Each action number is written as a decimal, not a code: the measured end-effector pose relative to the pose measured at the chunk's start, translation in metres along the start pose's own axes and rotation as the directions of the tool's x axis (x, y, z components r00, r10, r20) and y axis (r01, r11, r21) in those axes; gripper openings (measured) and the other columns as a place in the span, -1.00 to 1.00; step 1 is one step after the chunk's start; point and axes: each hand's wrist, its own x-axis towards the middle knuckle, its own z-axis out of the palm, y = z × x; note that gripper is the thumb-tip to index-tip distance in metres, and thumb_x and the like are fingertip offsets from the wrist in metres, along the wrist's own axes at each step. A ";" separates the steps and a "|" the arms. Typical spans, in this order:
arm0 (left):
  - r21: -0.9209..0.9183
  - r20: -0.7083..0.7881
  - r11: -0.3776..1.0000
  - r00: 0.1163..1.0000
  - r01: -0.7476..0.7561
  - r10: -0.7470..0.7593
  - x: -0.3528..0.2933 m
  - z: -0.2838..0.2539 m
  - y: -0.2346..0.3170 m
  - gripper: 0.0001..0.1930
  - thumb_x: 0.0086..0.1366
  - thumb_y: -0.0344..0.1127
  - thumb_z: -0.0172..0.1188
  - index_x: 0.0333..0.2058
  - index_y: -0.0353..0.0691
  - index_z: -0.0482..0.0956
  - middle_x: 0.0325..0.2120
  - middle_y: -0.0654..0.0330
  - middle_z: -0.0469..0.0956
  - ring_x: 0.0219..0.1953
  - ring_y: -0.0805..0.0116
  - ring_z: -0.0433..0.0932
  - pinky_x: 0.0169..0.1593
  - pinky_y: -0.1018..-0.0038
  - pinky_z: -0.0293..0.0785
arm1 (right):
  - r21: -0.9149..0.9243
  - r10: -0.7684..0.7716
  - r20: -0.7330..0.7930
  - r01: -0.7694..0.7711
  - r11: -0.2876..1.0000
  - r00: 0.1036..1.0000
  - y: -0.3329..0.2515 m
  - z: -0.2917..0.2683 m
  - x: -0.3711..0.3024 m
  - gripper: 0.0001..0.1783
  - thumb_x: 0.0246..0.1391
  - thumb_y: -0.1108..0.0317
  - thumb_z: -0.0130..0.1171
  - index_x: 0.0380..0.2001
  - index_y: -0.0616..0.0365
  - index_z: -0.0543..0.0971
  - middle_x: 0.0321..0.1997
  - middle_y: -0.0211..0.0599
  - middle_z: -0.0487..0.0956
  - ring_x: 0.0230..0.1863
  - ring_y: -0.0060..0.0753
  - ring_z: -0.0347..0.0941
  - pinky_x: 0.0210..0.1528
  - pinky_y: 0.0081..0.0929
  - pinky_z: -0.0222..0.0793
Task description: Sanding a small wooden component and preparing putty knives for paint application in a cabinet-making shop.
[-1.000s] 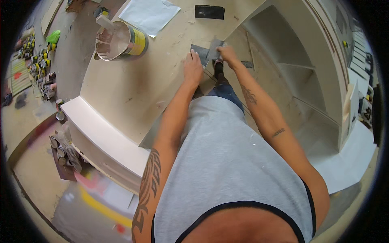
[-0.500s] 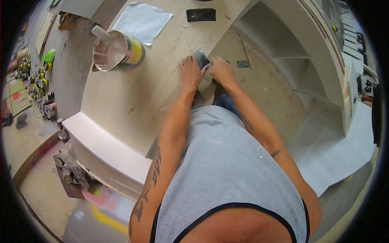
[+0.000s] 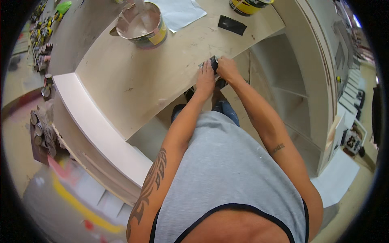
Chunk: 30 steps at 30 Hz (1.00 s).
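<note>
Between my hands, at the edge of a pale board (image 3: 121,93), is a small dark grey piece of sandpaper (image 3: 214,65), bent or folded. My left hand (image 3: 206,79) lies over it with the fingers close together, closed on its left part. The fingers of my right hand (image 3: 227,68) are curled and pinch its right side; the fingertips are partly hidden. Another flat black sheet (image 3: 231,25), seemingly sandpaper too, lies further off on the board.
An open bucket (image 3: 142,26) of pinkish-beige paste, with a stick in it, stands at the far left of the board, beside a white sheet (image 3: 178,14). A yellow and black can (image 3: 249,6) stands at the far edge. White shelving (image 3: 289,77) rises on the right.
My view has turned, so the board and bucket sit differently and the yellow can shows more. The sandpaper has bent between my hands, and my left fingers now lie across it.
</note>
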 end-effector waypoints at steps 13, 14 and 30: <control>-0.261 -0.068 0.948 0.976 0.181 -0.205 0.005 0.016 0.006 -0.41 0.29 -0.36 0.02 0.24 -0.45 0.10 0.27 -0.17 0.12 0.30 -0.09 0.15 0.25 0.18 0.24 | -0.019 0.062 0.032 -0.061 0.998 0.998 -0.019 -0.012 0.003 -0.81 -0.14 0.37 0.14 -0.47 0.29 0.60 -0.36 0.07 0.57 -0.30 0.11 0.56 -0.23 -0.14 0.50; -0.264 -0.068 0.946 0.975 0.188 -0.213 0.004 0.022 0.007 -0.41 0.29 -0.36 0.02 0.24 -0.45 0.10 0.27 -0.17 0.12 0.30 -0.09 0.15 0.25 0.18 0.24 | -0.023 0.056 0.037 -0.056 0.998 0.998 -0.021 -0.013 0.007 -0.81 -0.14 0.37 0.14 -0.47 0.29 0.60 -0.36 0.07 0.57 -0.30 0.11 0.56 -0.23 -0.14 0.50; -0.049 0.070 0.988 0.987 0.146 -0.142 0.007 0.003 0.013 -0.51 0.26 -0.32 -0.01 0.17 -0.35 0.31 0.29 -0.08 0.13 0.35 -0.02 0.08 0.25 0.14 0.20 | -0.079 0.033 0.069 -0.028 0.996 0.997 -0.016 -0.001 0.013 -0.78 -0.12 0.35 0.17 -0.43 0.31 0.60 -0.31 0.10 0.58 -0.27 0.15 0.56 -0.20 -0.10 0.48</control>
